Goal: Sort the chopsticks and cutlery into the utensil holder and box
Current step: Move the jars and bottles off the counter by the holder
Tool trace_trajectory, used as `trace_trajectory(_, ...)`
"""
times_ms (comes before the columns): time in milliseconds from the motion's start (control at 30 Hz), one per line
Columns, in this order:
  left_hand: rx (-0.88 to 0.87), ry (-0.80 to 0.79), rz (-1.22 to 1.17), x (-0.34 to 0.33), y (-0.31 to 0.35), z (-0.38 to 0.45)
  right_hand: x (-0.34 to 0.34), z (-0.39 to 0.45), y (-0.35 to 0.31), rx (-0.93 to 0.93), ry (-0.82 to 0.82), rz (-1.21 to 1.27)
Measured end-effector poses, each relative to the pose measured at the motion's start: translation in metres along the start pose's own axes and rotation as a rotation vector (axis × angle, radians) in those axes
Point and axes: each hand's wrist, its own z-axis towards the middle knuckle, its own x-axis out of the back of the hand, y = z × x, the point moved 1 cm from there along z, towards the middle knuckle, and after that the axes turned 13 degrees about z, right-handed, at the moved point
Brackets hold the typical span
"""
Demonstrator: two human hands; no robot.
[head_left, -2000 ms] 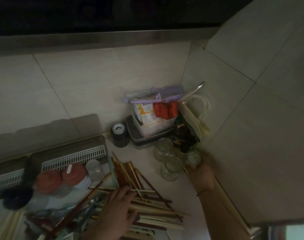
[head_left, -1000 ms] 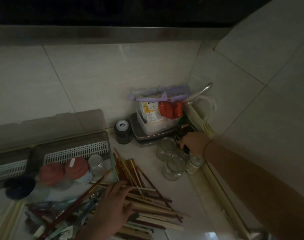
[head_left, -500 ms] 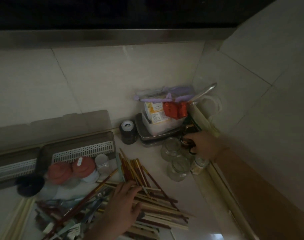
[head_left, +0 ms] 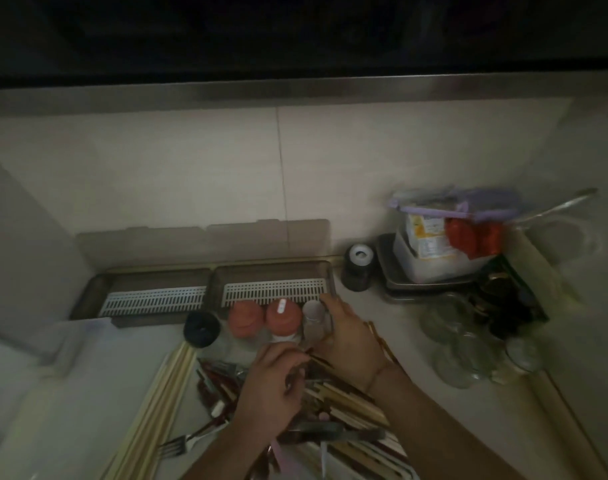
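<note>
A heap of wooden and dark chopsticks (head_left: 347, 400) mixed with cutlery lies on the counter at the bottom centre. A fork (head_left: 177, 448) sticks out to its left, beside a bundle of long pale chopsticks (head_left: 157, 410). Behind it is the dark two-compartment utensil box (head_left: 271, 271) with white slotted grids, its lid up against the wall. My left hand (head_left: 271, 389) is over the heap and pinches a thin dark chopstick. My right hand (head_left: 351, 337) reaches to the box's front right corner, fingers curled round a small clear jar (head_left: 313, 315); the view is blurred.
Two red-lidded jars (head_left: 283, 317) and a dark round object (head_left: 202, 329) stand in front of the box. A dark can with a white cap (head_left: 358, 268), a tray with a food tub (head_left: 434, 258) and several glass jars (head_left: 468, 355) crowd the right corner.
The view has swung left. My right hand left the jars in the corner and came across to the clear jar by the box. My left hand closed its fingers on a chopstick.
</note>
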Motion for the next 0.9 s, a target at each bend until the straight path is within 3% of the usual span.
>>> trace_trajectory(333, -0.010, -0.026, -0.047, 0.010, -0.017, -0.012, -0.010, 0.002, 0.001, -0.069, 0.217, 0.223)
trace_trajectory(600, -0.102, -0.101, -0.122, -0.013, 0.011, 0.003, 0.037, -0.092, 0.005, -0.051, 0.639, 0.379)
trace_trajectory(767, -0.190, -0.166, -0.103, -0.039, 0.043, 0.012, 0.088, -0.165, 0.047, -0.261, 1.046, 0.301)
trace_trajectory(900, -0.255, -0.224, -0.102, -0.055, 0.070, 0.012, 0.129, -0.194, 0.086, -0.378, 1.201, 0.169)
